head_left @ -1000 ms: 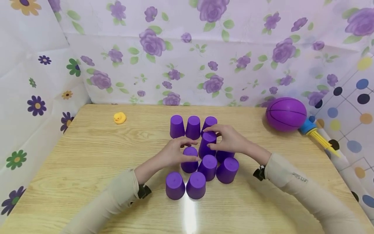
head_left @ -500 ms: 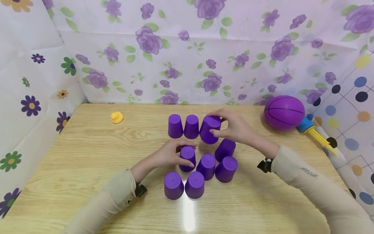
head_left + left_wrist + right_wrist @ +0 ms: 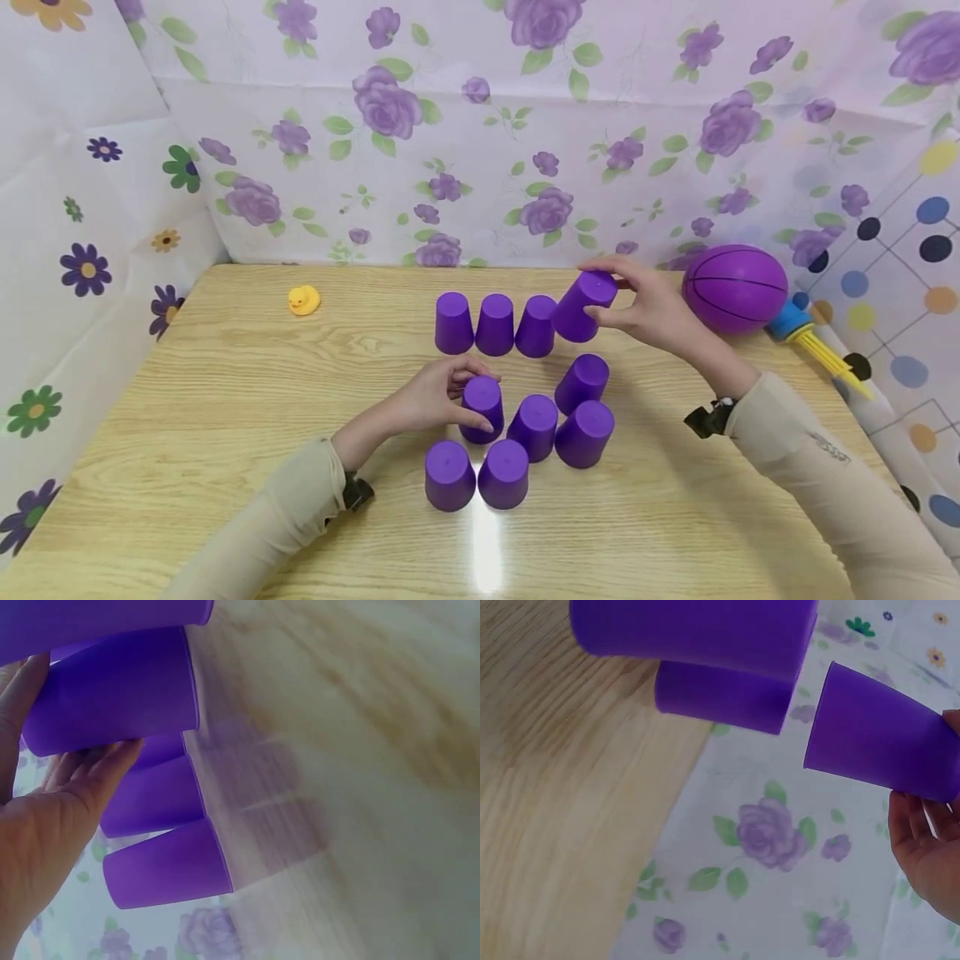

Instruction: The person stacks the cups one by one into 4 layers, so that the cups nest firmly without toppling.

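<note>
the right hand [image 3: 637, 308] has a narrow grip on the lifted cup [image 3: 577, 307], near its closed end. the cup is tipped, up near the back edge of the tabletop [image 3: 225, 358], just beside the right end of a row of three cups [image 3: 496, 327] standing upside down. i cannot tell if they touch. the left hand [image 3: 427, 392] has its grip around another cup [image 3: 482, 400], nearer the middle. three more cups [image 3: 532, 427] stand toward the right edge from it, and two cups [image 3: 448, 477] toward the front edge. the step seems to be adding to the back row. the next move seems to need a straight cup and a gentle set-down.
</note>
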`<state>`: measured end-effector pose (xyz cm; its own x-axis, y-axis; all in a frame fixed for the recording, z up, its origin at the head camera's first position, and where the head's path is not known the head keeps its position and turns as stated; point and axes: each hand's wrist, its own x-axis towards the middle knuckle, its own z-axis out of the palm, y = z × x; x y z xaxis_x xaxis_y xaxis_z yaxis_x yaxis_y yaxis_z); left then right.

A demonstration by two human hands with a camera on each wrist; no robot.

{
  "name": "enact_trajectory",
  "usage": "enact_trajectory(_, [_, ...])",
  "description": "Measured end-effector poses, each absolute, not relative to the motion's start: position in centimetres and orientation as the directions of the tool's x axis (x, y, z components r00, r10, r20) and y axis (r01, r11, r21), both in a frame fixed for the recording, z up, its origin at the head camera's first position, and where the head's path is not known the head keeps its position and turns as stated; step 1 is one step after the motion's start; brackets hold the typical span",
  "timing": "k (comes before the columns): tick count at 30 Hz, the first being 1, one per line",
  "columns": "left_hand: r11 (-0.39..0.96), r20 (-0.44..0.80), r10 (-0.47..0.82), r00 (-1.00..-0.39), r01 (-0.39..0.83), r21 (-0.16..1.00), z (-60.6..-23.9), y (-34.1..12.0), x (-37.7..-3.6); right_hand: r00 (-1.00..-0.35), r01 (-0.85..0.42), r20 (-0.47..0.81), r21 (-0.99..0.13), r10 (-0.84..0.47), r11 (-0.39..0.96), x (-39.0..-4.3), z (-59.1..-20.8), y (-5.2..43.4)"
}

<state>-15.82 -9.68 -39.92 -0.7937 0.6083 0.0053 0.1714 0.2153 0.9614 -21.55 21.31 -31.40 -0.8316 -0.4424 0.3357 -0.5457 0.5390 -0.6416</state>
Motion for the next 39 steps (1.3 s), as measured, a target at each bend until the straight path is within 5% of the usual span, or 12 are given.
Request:
enact_trajectory(22, [0.29, 0.001, 0.579, -0.815, 0.208, 0.934, -37.9, -9.8, -14.3, -0.896, -0.403, 0.163, -0.691, -0.414, 0.601, -24.1, -36.8, 23.4])
enact_trajectory(39, [0.278, 0.002, 0.585, -0.811, 0.203, 0.939, -39.4, -10.1, -15.0, -0.867, -0.453, 0.177, -0.668, -0.466, 0.59, -25.1, -38.8, 22.9])
